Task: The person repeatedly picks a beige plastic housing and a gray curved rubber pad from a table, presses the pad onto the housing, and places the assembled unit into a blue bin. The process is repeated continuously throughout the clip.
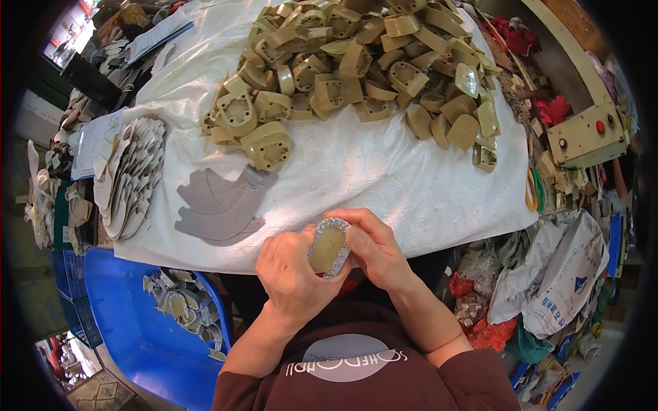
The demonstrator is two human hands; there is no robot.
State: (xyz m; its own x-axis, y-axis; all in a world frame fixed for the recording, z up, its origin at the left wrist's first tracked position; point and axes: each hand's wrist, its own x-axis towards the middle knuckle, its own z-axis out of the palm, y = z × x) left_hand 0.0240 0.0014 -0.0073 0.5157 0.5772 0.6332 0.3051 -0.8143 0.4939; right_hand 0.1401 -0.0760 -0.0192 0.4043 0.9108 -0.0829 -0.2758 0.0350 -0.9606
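Note:
Close to my body, at the front edge of the white woven sheet point(411, 178), I hold an olive shoe heel point(329, 249) with a speckled silver-grey covering folded around its rim. My left hand point(291, 272) grips its left side. My right hand point(375, 251) is closed on the right side, with thumb and fingers pressed at the upper edge. The underside of the heel is hidden. Just beyond my left hand, flat grey cut pieces point(223, 209) lie fanned out. Farther off, a large heap of bare olive heels point(267, 146) covers the back of the sheet.
A stack of pale grey cut pieces point(130, 181) lies at the left edge. Below it, a blue tub point(130, 335) holds several covered heels point(181, 305). Plastic bags point(558, 274) crowd the right side, beneath a beige control box point(588, 134) with a red button.

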